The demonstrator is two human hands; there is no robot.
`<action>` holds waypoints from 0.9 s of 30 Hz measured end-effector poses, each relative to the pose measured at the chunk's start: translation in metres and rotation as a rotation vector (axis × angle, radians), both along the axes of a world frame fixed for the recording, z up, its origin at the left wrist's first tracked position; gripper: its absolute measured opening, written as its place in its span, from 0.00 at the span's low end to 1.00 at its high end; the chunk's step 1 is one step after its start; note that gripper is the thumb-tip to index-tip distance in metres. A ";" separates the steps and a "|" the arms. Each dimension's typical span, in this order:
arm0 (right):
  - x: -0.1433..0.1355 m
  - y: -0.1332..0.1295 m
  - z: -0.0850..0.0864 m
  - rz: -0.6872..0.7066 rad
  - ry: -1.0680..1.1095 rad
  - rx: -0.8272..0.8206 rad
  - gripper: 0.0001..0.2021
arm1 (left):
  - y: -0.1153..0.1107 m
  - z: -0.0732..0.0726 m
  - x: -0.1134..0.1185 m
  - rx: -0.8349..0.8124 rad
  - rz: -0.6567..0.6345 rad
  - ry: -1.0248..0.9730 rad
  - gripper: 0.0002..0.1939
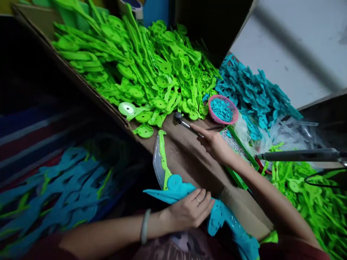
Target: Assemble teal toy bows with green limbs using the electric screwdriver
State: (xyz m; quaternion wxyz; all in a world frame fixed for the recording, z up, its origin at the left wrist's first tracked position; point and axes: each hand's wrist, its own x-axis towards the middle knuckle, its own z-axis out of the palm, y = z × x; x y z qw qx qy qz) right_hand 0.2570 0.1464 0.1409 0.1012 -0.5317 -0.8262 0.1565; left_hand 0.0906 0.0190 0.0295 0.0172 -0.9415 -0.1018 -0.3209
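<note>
My left hand point(189, 207) is closed around a blue plastic toy piece point(159, 195) low in front of me. A bright green strip with a clear curved panel point(162, 159) sticks up from its left end. The piece's other end point(230, 216) reaches past my fingers towards lower right. In my right hand point(217, 146) is a small hammer point(185, 124), with the index finger lying along its metal shaft. Its dark head points up and left, near the edge of the green heap and apart from the blue piece.
Green plastic parts point(135, 65) pile up in a cardboard box point(89, 92). Blue parts point(252, 90) lie behind a pink bowl point(236, 117) of small blue pieces. A green tray point(235, 177) of small metal bits sits beneath my right forearm. A grey rod-shaped tool point(300, 155) juts in from the right.
</note>
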 end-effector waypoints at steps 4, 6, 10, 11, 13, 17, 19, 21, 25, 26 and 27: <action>-0.028 -0.023 -0.019 -0.057 0.325 0.006 0.25 | 0.001 0.000 0.000 -0.006 -0.016 -0.045 0.16; -0.035 -0.028 -0.030 -0.081 0.296 -0.010 0.25 | 0.002 0.001 0.000 -0.006 -0.019 -0.053 0.15; -0.035 -0.041 -0.039 -0.087 0.264 -0.023 0.25 | 0.002 -0.002 0.003 -0.033 -0.045 -0.027 0.13; -0.033 -0.047 -0.038 -0.092 0.285 0.016 0.25 | 0.002 -0.004 0.003 -0.044 -0.065 -0.017 0.12; -0.032 -0.062 -0.035 -0.062 0.276 0.036 0.26 | 0.001 -0.008 0.005 -0.058 -0.105 -0.006 0.09; -0.031 -0.096 -0.034 -0.004 0.179 -0.050 0.25 | 0.000 -0.015 0.008 -0.059 -0.138 -0.041 0.06; -0.028 -0.111 -0.036 -0.055 0.242 0.059 0.26 | 0.000 -0.017 0.010 -0.044 -0.147 -0.058 0.06; -0.022 -0.123 -0.037 -0.051 0.267 0.082 0.25 | -0.001 -0.019 0.013 -0.027 -0.154 -0.064 0.09; -0.014 -0.127 -0.031 -0.038 0.111 -0.030 0.20 | -0.001 -0.022 0.022 0.027 -0.137 -0.074 0.13; -0.014 -0.124 -0.028 -0.094 0.086 -0.005 0.20 | -0.001 -0.022 0.025 0.055 -0.118 -0.075 0.12; -0.017 -0.119 -0.025 -0.168 0.072 0.026 0.20 | -0.001 -0.022 0.027 0.088 -0.088 -0.069 0.09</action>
